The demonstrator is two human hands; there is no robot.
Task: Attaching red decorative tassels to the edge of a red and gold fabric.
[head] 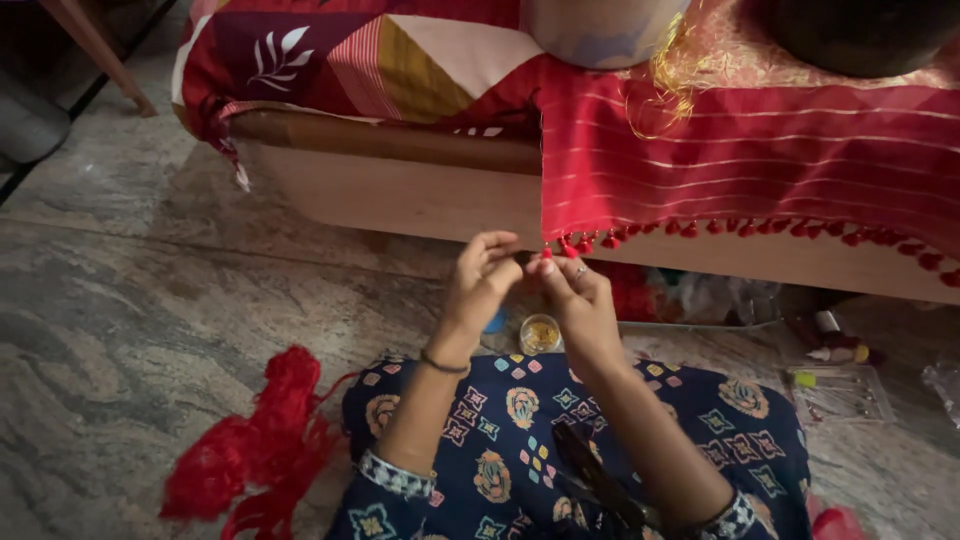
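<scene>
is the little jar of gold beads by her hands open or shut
Open. The small jar stands upright on the floor with no lid, its gold contents showing from above, just below the right hand.

At the right of the frame, on the floor, lies a flat clear plastic packet (838, 393) with thin pins inside. A crumpled transparent plastic bag (712, 297) sits under the bed edge, right of centre.

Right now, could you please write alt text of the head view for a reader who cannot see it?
Two hands, left and right, meet at the tassel edge of a red cloth hanging off a wooden bed. A small jar stands on the floor just below them, and red thread lies in a heap beside the person's knee.
</scene>
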